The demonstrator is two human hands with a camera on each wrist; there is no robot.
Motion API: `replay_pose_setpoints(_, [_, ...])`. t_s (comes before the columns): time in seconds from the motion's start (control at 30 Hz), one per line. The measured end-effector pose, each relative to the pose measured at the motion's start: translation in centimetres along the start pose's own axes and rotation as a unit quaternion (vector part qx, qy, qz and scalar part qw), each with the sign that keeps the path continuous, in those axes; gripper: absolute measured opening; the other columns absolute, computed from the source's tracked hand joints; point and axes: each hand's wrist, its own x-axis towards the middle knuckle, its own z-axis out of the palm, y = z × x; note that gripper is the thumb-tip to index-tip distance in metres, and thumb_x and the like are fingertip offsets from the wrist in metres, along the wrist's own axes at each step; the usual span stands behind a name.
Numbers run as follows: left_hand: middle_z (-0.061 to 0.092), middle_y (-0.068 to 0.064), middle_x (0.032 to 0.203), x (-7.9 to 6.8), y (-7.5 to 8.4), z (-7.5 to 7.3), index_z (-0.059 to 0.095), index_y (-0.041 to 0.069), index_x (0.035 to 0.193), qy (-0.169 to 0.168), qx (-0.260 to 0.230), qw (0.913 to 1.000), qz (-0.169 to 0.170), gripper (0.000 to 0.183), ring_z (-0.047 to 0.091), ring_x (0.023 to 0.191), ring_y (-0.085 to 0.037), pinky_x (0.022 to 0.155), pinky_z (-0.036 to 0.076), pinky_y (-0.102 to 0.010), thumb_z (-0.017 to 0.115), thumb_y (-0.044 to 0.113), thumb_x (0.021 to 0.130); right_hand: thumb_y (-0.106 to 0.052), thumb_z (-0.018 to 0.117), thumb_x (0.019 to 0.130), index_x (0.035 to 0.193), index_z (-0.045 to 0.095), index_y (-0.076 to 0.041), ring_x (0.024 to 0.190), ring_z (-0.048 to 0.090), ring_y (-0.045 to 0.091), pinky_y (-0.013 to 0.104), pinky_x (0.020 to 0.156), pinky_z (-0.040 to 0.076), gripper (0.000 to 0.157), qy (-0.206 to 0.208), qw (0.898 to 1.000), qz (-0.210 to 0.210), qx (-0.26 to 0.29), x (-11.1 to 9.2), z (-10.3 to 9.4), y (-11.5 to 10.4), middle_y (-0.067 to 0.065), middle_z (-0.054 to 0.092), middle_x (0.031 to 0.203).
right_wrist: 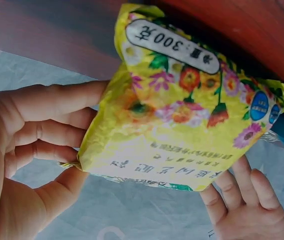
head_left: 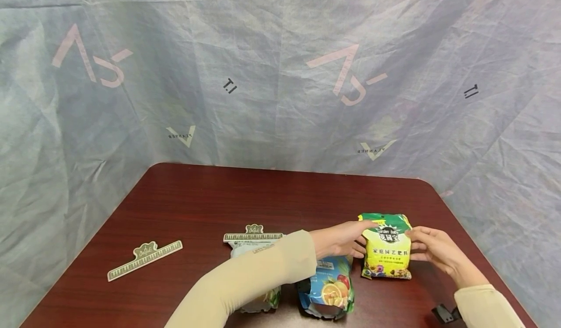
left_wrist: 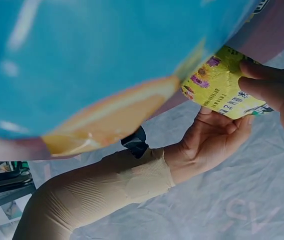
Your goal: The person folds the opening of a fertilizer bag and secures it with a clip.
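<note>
A yellow and green fertilizer bag (head_left: pixel 386 252) stands upright at the right of the table, printed with flowers along its bottom. My right hand (head_left: pixel 440 255) pinches its right edge; in the right wrist view that thumb and fingers (right_wrist: pixel 57 102) close on the bag's side. From the left, my left hand (head_left: pixel 342 240) reaches across, its thumb along the bag's upper front and its fingers at the left edge. Those fingers (right_wrist: pixel 246 185) look fairly straight in the right wrist view. Below the left wrist lies a blue bag (head_left: pixel 330 289) with fruit pictures, partly hidden.
Left of the blue bag, a pale bag (head_left: pixel 245 246) has a long piano-key sealing clip (head_left: pixel 254 235) across its top; my left sleeve covers much of it. Another such clip (head_left: pixel 144 260) lies loose on the dark red table (head_left: pixel 197 201). Grey cloth (head_left: pixel 280 74) hangs behind.
</note>
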Motion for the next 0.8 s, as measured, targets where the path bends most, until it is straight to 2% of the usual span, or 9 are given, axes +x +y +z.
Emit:
replay_pose_setpoints(0.53, [0.038, -0.032, 0.128, -2.0, -0.4, -2.2, 0.029, 0.011, 0.142, -0.028, 0.003, 0.9996, 0.001, 0.061, 0.041, 0.117, -0.045, 0.095, 0.036, -0.050, 0.048, 0.041, 0.093, -0.012, 0.053, 0.093, 0.085, 0.062, -0.015, 0.075, 0.063, 0.015, 0.044, 0.072, 0.052, 0.012, -0.033, 0.999, -0.004, 0.013, -0.3, 2.0, -0.4, -0.001, 0.061, 0.080])
replay_pose_setpoints(0.8, [0.039, -0.030, 0.127, -2.7, -0.7, -2.7, 0.025, 0.010, 0.143, -0.038, 0.003, 0.9993, 0.003, 0.064, 0.042, 0.117, -0.045, 0.095, 0.037, -0.049, 0.047, 0.043, 0.093, -0.012, 0.051, 0.094, 0.082, 0.059, -0.014, 0.077, 0.063, 0.016, 0.045, 0.073, 0.051, 0.014, -0.053, 0.998, -0.008, 0.022, -0.6, 2.6, -0.5, -0.001, 0.060, 0.082])
